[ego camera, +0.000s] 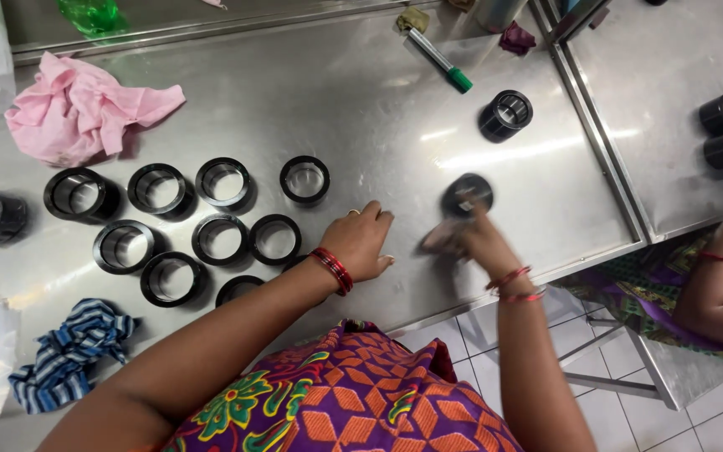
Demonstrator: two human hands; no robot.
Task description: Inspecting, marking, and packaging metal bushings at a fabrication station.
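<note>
Item: black ring (465,194), held at the fingertips of the right hand (472,240), tilted, bore facing up and away. Left hand (360,243): empty, fingers loosely curled, resting on the steel table (361,109), just left of the grip. Grouped black rings (211,218) lie further left, nearer the left hand.

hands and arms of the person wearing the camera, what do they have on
Both arms are bare, with no sleeves reaching the forearms. The left hand has a stack of red bangles at the wrist and a thin gold-coloured ring on one finger. The right hand has a few thin red bangles at its wrist.
</note>
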